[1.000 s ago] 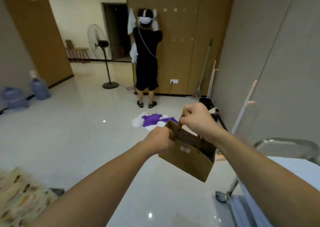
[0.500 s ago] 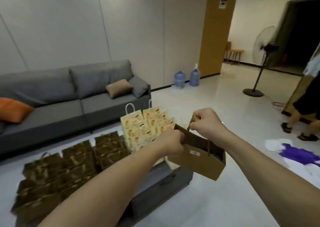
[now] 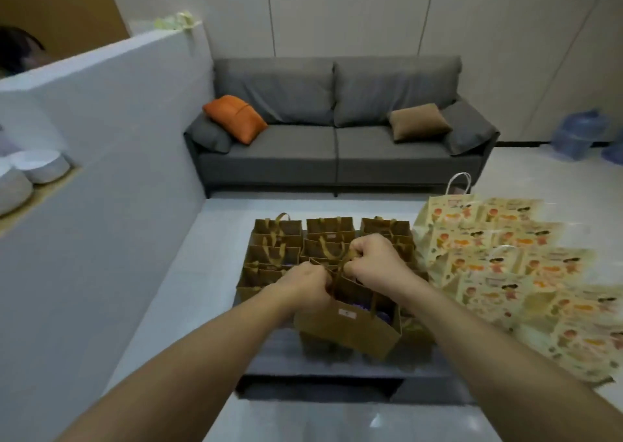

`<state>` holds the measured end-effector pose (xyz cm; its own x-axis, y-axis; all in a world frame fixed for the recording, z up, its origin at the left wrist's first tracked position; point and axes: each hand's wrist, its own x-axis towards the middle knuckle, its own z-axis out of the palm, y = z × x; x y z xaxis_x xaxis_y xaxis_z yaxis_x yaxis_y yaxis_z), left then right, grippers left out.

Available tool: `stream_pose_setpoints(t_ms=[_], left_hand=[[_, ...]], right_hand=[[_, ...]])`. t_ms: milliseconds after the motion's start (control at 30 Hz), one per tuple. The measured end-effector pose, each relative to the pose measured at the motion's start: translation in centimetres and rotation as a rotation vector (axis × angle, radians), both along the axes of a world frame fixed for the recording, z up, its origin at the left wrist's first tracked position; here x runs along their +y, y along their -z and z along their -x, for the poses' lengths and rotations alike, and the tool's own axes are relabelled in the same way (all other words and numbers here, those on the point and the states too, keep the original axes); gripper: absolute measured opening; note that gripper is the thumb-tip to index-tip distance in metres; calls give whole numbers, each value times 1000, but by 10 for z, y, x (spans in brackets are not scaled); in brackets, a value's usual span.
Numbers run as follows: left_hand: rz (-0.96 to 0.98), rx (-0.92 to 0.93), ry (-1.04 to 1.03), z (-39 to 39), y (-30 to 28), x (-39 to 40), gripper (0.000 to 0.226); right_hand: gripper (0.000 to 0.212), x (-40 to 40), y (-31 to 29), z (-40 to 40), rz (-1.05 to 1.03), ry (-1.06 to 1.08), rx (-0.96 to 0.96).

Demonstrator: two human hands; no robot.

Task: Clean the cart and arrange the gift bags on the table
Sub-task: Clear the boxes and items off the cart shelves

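Now I am facing the low grey surface (image 3: 337, 362) by the sofa (image 3: 337, 145), having turned away from the open floor and the cart I was looking at 1 second ago. The brown bag (image 3: 350, 327) that I was carrying through the room is now hanging just above the near end of the surface, in front of the brown gift bags (image 3: 303, 249) already standing there in 3 files. I judge that means the carrying is over and the setting down is about to begin, with the bag going into the front of the group.

My left hand (image 3: 305, 285) is curling tight around the left handle and rim, and my right hand (image 3: 374, 259) is fisting around the right handle, so both are closed on the same bag and are pulling its mouth slightly apart. Something purple is showing inside.

The bag is stiff kraft paper, boxy and sharp-creased, with flat ribbon-like handles and a small pale label on its front. The patterned bags (image 3: 505, 266) to the right are pale yellow, printed with cartoon figures, lying fanned and overlapping with white cord handles. Behind them the sofa is looking soft and matte, with an orange cushion (image 3: 236, 119) and a tan cushion (image 3: 418, 121)
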<state>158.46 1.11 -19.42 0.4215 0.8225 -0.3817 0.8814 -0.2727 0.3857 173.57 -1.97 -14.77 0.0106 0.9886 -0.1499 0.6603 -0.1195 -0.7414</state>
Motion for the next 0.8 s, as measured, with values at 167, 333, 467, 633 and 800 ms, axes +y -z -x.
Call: stream_pose_setpoints(t_ms=[167, 333, 467, 633, 800], left_hand=[[95, 174, -131, 76, 28, 50, 31], [158, 267, -302, 126, 61, 63, 28], [230, 290, -485, 154, 94, 67, 26], [263, 210, -608, 164, 139, 56, 17], [296, 151, -696, 157, 180, 37, 49]], right_hand=[[18, 65, 42, 75, 77, -189, 42], [34, 110, 98, 132, 184, -361, 112], [35, 135, 139, 167, 253, -562, 62], [18, 150, 192, 189, 286, -739, -65], [27, 155, 240, 192, 288, -800, -200]])
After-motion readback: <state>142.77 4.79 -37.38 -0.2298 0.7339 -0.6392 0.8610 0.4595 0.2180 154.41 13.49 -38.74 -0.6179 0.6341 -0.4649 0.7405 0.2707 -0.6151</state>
